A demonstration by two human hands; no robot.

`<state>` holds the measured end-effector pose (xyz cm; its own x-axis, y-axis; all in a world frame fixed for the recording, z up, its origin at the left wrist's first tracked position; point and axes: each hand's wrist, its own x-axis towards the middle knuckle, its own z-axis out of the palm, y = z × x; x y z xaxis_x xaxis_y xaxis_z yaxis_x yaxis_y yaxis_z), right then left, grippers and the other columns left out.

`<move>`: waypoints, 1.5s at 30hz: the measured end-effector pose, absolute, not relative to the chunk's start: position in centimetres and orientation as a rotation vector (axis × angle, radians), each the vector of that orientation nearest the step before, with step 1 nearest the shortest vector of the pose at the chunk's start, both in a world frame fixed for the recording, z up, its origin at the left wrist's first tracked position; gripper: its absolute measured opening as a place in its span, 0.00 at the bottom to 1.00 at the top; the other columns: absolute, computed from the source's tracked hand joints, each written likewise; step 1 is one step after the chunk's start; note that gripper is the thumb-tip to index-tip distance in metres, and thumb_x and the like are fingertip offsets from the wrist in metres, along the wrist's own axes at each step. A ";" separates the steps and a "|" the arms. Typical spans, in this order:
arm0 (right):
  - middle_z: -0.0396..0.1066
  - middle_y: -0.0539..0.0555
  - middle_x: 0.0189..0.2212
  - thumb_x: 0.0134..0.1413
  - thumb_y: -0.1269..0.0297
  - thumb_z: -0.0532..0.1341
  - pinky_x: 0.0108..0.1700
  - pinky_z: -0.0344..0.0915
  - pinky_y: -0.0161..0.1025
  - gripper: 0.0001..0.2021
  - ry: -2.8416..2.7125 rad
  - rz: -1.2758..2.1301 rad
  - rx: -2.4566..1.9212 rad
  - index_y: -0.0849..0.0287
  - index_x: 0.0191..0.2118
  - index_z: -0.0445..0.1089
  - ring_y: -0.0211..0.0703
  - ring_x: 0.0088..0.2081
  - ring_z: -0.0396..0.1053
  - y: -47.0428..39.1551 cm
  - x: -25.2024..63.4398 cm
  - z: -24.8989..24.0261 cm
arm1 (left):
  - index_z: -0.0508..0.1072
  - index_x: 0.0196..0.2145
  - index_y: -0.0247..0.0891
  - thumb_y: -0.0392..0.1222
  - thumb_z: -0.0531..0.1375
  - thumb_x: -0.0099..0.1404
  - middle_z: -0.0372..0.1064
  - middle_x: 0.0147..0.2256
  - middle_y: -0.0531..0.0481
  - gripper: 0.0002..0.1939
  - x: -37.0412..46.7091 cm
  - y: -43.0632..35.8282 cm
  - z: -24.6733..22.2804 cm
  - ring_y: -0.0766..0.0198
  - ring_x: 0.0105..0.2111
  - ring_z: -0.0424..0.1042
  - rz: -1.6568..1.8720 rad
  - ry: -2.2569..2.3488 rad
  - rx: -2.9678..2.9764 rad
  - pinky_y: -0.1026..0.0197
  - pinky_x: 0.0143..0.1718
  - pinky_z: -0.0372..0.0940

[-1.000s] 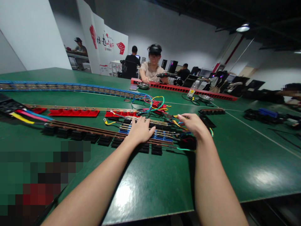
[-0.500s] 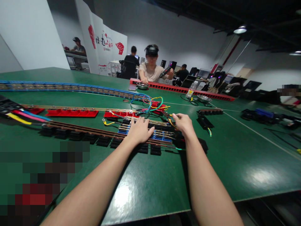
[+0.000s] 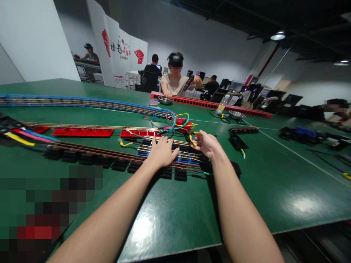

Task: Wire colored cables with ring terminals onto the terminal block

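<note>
My left hand (image 3: 162,153) lies flat, fingers spread, on a rail assembly with a blue base (image 3: 189,157) and thin brass-coloured bars. To its right, my right hand (image 3: 208,144) is half curled around a small yellow-handled tool (image 3: 192,140) that looks like pliers; its far end is hard to make out. Under my left wrist and forearm run brown rails (image 3: 101,151) on black blocks. A short yellow cable (image 3: 125,144) with a ring lug sticks out left of my left hand. Beyond my hands is a tangle of blue, green and red cables (image 3: 175,122).
Red trays (image 3: 83,132) and a long blue rail (image 3: 82,101) extend left. A short brown rail piece (image 3: 243,130) and a black part (image 3: 238,143) lie right. Across the green table a person (image 3: 175,78) reaches to a metal bowl (image 3: 165,100); a bottle (image 3: 223,104) stands nearby.
My right hand has shifted slightly left and its fingers have loosened and turned around the yellow-handled tool. My left hand stays in place on the rails.
</note>
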<state>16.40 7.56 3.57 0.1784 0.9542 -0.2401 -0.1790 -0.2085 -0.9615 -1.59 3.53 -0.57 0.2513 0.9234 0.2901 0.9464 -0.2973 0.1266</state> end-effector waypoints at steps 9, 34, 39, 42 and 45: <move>0.65 0.55 0.29 0.65 0.62 0.45 0.26 0.71 0.34 0.12 -0.610 1.569 -1.220 0.60 0.33 0.59 0.43 0.32 0.73 7.0 16.4 4.8 | 0.67 0.55 0.34 0.54 0.47 0.71 0.63 0.57 0.35 0.26 -1.5 3.5 -0.5 0.45 0.60 0.58 -0.478 -1.825 -2.439 0.36 0.60 0.50; 0.60 0.45 0.20 0.52 0.70 0.59 0.14 0.40 0.24 0.05 -0.690 1.657 -1.115 0.58 0.30 0.61 0.26 0.15 0.44 5.7 14.6 5.5 | 0.67 0.55 0.34 0.55 0.47 0.71 0.64 0.56 0.35 0.26 -1.5 3.5 -0.5 0.46 0.59 0.59 -0.468 -1.820 -2.428 0.36 0.60 0.51; 0.59 0.41 0.20 0.44 0.71 0.65 0.15 0.38 0.25 0.26 -1.007 1.347 -1.288 0.56 0.53 0.67 0.25 0.14 0.44 5.3 13.9 4.8 | 0.66 0.56 0.34 0.55 0.47 0.71 0.63 0.57 0.35 0.26 -1.5 3.5 -0.4 0.47 0.59 0.59 -0.461 -1.827 -2.430 0.36 0.60 0.50; 0.59 0.42 0.19 0.44 0.66 0.65 0.16 0.41 0.27 0.35 -1.261 1.145 -1.450 0.59 0.61 0.63 0.28 0.16 0.47 5.3 14.1 4.3 | 0.66 0.56 0.35 0.55 0.47 0.71 0.63 0.56 0.36 0.26 -1.5 3.4 -0.3 0.47 0.59 0.59 -0.458 -1.828 -2.434 0.36 0.60 0.50; 0.70 0.49 0.27 0.44 0.61 0.64 0.21 0.55 0.30 0.36 -1.491 0.973 -1.579 0.60 0.62 0.63 0.33 0.23 0.60 5.4 14.6 4.2 | 0.66 0.56 0.35 0.55 0.47 0.71 0.63 0.56 0.36 0.25 -1.5 3.4 -0.3 0.46 0.59 0.59 -0.464 -1.828 -2.441 0.36 0.59 0.51</move>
<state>14.63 5.42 4.18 0.0355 0.9988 -0.0351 0.4340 -0.0470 -0.8997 -1.51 3.37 -0.30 0.2530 0.9286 0.2716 0.9458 -0.2965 0.1328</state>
